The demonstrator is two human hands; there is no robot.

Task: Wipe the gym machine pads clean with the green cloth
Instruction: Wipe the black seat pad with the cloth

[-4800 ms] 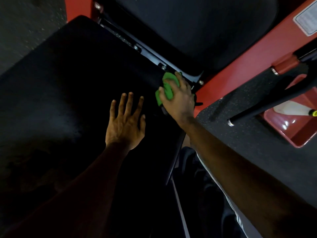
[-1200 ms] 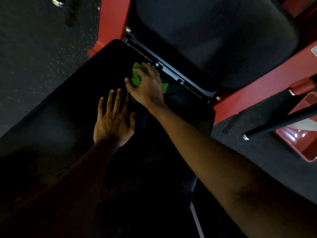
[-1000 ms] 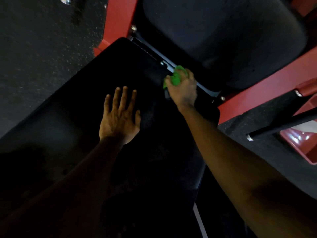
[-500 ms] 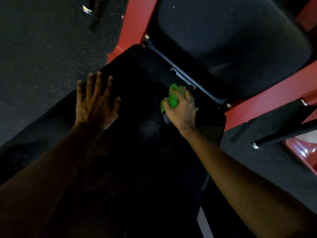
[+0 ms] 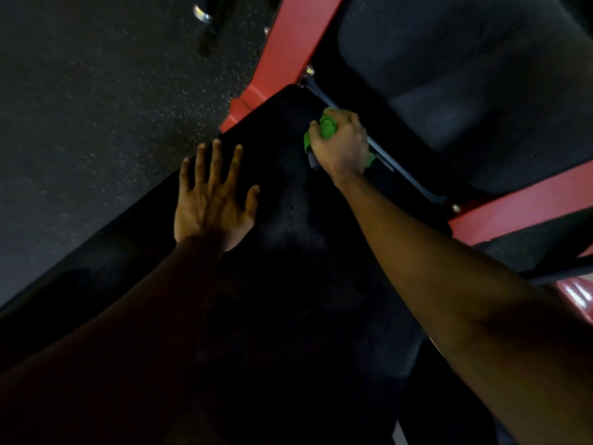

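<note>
A long black seat pad [image 5: 288,268] fills the middle of the view. My right hand [image 5: 341,146] grips the bunched green cloth [image 5: 325,128] and presses it on the pad's far end, beside the metal bracket. My left hand [image 5: 213,200] lies flat on the pad near its left edge, fingers spread and straight. A second dark pad [image 5: 465,78], the backrest, stands beyond the bracket at the upper right.
Red frame beams [image 5: 288,49] run along the backrest's left side and below it [image 5: 519,207]. Speckled dark rubber floor [image 5: 96,107] lies to the left. A shiny red tray [image 5: 577,297] shows at the right edge, with a dark bar above it.
My right hand has swept the cloth back and forth along the pad's far end and now sits close to the bracket. My left hand shifted left toward the pad's edge, still flat.
</note>
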